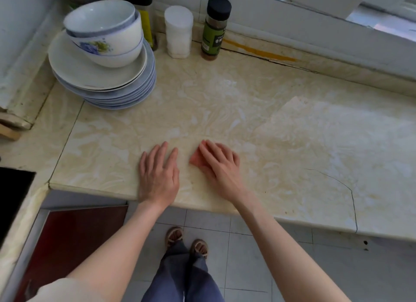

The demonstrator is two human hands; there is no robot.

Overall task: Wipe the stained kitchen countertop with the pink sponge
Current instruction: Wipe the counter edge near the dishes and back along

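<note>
The pink sponge [196, 158] lies flat on the beige marbled countertop [292, 144], near its front edge. My right hand [219, 164] presses down on the sponge with fingers spread over it, so only the sponge's left corner shows. My left hand [158, 173] rests palm down on the counter just left of the sponge, fingers apart, holding nothing. Pale streaks and yellowish stains spread across the counter, mostly to the right.
A stack of plates [105, 85] with bowls [105, 31] on top stands at the back left. A white container [179, 31] and a dark-capped spice jar [215, 29] stand against the back wall. A black hob [11, 193] is at the left edge. A crack [351, 193] runs through the counter's right front.
</note>
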